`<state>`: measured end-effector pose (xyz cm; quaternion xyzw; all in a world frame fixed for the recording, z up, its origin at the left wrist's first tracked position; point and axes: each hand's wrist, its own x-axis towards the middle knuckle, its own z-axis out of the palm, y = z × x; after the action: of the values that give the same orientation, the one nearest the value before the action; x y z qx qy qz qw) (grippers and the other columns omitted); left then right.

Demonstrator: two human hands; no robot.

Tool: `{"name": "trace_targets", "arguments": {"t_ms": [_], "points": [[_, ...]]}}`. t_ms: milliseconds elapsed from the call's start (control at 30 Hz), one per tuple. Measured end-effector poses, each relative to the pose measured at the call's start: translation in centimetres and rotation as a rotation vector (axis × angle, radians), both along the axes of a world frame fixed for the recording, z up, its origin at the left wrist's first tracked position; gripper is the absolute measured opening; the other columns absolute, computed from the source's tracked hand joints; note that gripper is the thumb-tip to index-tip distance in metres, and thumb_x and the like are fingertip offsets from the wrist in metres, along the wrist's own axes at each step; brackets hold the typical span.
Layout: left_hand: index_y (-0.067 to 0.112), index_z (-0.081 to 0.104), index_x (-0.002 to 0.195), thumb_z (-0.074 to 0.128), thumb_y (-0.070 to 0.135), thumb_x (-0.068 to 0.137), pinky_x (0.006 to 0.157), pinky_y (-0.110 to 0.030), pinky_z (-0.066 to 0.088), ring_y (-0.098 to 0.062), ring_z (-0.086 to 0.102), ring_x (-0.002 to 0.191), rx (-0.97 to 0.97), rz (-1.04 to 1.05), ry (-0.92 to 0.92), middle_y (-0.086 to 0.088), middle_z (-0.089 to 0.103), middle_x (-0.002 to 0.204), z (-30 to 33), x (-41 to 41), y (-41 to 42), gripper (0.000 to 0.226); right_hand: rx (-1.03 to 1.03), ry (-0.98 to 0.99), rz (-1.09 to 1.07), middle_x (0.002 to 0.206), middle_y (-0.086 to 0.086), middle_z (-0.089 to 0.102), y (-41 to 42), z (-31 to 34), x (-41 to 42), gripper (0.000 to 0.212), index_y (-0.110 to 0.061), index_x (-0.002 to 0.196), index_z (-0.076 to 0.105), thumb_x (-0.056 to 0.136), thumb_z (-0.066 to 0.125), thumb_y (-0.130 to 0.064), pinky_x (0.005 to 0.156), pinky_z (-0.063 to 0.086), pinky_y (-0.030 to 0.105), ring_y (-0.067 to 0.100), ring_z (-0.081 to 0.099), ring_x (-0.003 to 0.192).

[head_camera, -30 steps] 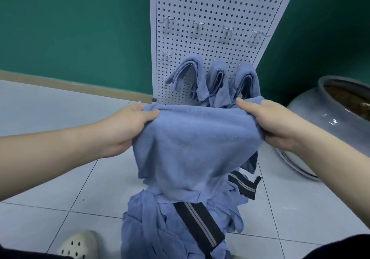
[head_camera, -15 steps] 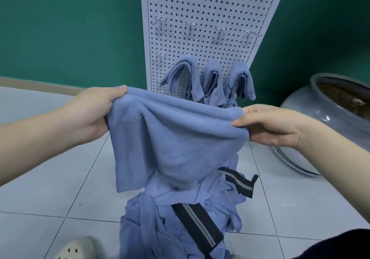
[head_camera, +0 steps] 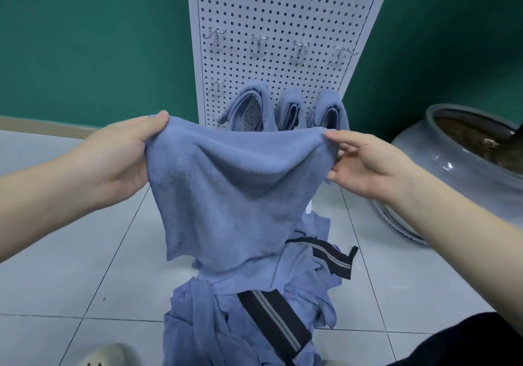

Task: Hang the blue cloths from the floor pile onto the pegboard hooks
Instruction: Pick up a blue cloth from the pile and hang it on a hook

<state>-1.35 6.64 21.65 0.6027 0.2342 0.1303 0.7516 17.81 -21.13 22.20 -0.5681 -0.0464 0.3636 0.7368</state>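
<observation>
The person is crouched in front of the pegboard [head_camera: 283,25] with one blue cloth [head_camera: 237,184] stretched between both hands, held up above the pile [head_camera: 254,303] on the floor [head_camera: 70,252]. The left hand [head_camera: 119,159] grips the left top corner, thumb on the near face and fingers curled behind the fabric; the right hand [head_camera: 365,164] pinches the right top corner between thumb and forefinger, the other fingers loosely spread. The cloth sags a little in the middle of its top edge and hangs free, its lower hem just touching the heap. Three cloths [head_camera: 285,108] already hang side by side on the lower row, each draped over its peg in a loop. To their left one hook [head_camera: 218,84] on that row looks bare, and the four hooks of the upper row [head_camera: 280,45] are bare as well. To my eye the step in hand is readying this cloth for a hook, and it would go best if the hands came together to fold the top edge into a narrow band like the hung ones, then lifted the fold over the tip of the bare hook and let both sides drop evenly. Letting go on one side too early could pull it off. A big grey pot [head_camera: 458,167] stands at the right, well apart from the work.
</observation>
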Motion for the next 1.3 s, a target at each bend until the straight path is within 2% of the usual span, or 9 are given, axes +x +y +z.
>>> {"name": "trace_targets", "arguments": {"t_ms": [267, 367, 467, 633, 800, 900, 1133, 1233, 1300], "points": [[0.006, 0.072, 0.112, 0.068, -0.004, 0.089, 0.079, -0.027, 0.063, -0.02, 0.076, 0.096, 0.292, -0.058, 0.061, -0.006, 0.079, 0.106, -1.0, -0.7, -0.5, 0.026, -0.356, -0.502, -0.029, 0.113, 0.015, 0.077, -1.5, -1.9, 2.3, 0.019, -0.003, 0.109, 0.077, 0.1, 0.064, -0.015, 0.099, 0.056, 0.04, 0.024, 0.072, 0.1], [0.003, 0.072, 0.085, 0.077, 0.004, 0.085, 0.077, -0.03, 0.064, -0.021, 0.071, 0.083, 0.391, 0.073, 0.159, -0.005, 0.077, 0.087, -1.9, -0.6, 0.0, 0.006, -0.489, -0.547, -0.133, 0.096, 0.012, 0.078, -1.9, -2.2, 2.8, 0.031, 0.003, 0.103, 0.077, 0.094, 0.075, -0.027, 0.074, 0.059, 0.033, 0.019, 0.069, 0.076], [0.01, 0.068, 0.074, 0.08, 0.016, 0.086, 0.082, -0.034, 0.061, -0.019, 0.066, 0.081, 0.377, 0.102, 0.223, 0.005, 0.074, 0.075, -2.5, -0.5, 0.2, 0.017, -0.474, -0.347, -0.188, 0.085, 0.003, 0.072, -2.0, -2.1, 2.8, 0.03, -0.008, 0.096, 0.076, 0.088, 0.08, -0.037, 0.06, 0.053, 0.023, 0.014, 0.06, 0.064], [0.013, 0.075, 0.084, 0.079, 0.032, 0.084, 0.099, -0.034, 0.049, -0.011, 0.066, 0.11, 0.298, 0.024, 0.168, 0.007, 0.078, 0.098, -2.7, -0.4, -0.1, 0.019, -0.256, -0.057, -0.041, 0.085, -0.002, 0.068, -2.2, -2.1, 3.1, 0.019, -0.019, 0.096, 0.068, 0.082, 0.078, -0.028, 0.075, 0.047, 0.022, 0.011, 0.059, 0.075], [0.017, 0.083, 0.095, 0.091, 0.069, 0.036, 0.107, -0.036, 0.043, -0.008, 0.066, 0.119, 0.262, -0.044, -0.012, 0.002, 0.077, 0.116, -1.9, -0.5, 0.2, 0.079, -0.223, -0.338, 0.006, 0.104, 0.015, 0.061, -2.2, -2.7, 3.4, 0.013, -0.003, 0.108, 0.068, 0.097, 0.064, -0.008, 0.085, 0.046, 0.028, 0.024, 0.053, 0.094], [0.005, 0.076, 0.112, 0.086, 0.062, 0.054, 0.115, -0.045, 0.04, -0.018, 0.065, 0.124, 0.254, -0.08, -0.078, -0.004, 0.074, 0.123, -1.6, -0.2, 0.4, 0.082, -0.281, -0.51, -0.089, 0.089, 0.01, 0.068, -2.1, -3.1, 3.8, 0.014, -0.001, 0.091, 0.074, 0.098, 0.068, -0.012, 0.079, 0.047, 0.03, 0.02, 0.059, 0.081], [0.003, 0.076, 0.106, 0.058, 0.02, 0.1, 0.114, -0.042, 0.044, -0.024, 0.065, 0.124, 0.311, -0.015, -0.14, -0.009, 0.075, 0.121, -1.3, -0.1, 0.5, 0.026, -0.333, -0.564, -0.274, 0.06, -0.008, 0.06, -2.1, -1.9, 3.8, 0.034, -0.015, 0.067, 0.061, 0.098, 0.07, -0.027, 0.052, 0.046, 0.015, 0.004, 0.057, 0.054], [0.017, 0.084, 0.089, 0.065, 0.017, 0.096, 0.103, -0.032, 0.052, -0.018, 0.071, 0.113, 0.358, 0.051, -0.161, -0.003, 0.078, 0.11, -0.8, -0.2, 0.1, 0.02, -0.242, -0.453, -0.274, 0.084, 0.001, 0.067, -2.0, -1.3, 3.8, 0.026, -0.019, 0.077, 0.06, 0.098, 0.069, -0.032, 0.071, 0.053, 0.016, 0.01, 0.065, 0.076], [0.02, 0.083, 0.086, 0.067, 0.01, 0.095, 0.096, -0.027, 0.057, -0.017, 0.073, 0.105, 0.39, 0.106, -0.178, -0.001, 0.08, 0.103, -0.6, -0.3, 0.0, 0.021, -0.187, -0.388, -0.262, 0.102, 0.011, 0.062, -1.9, -1.1, 3.6, 0.024, -0.019, 0.085, 0.059, 0.099, 0.067, -0.036, 0.093, 0.051, 0.032, 0.021, 0.058, 0.093]]}}
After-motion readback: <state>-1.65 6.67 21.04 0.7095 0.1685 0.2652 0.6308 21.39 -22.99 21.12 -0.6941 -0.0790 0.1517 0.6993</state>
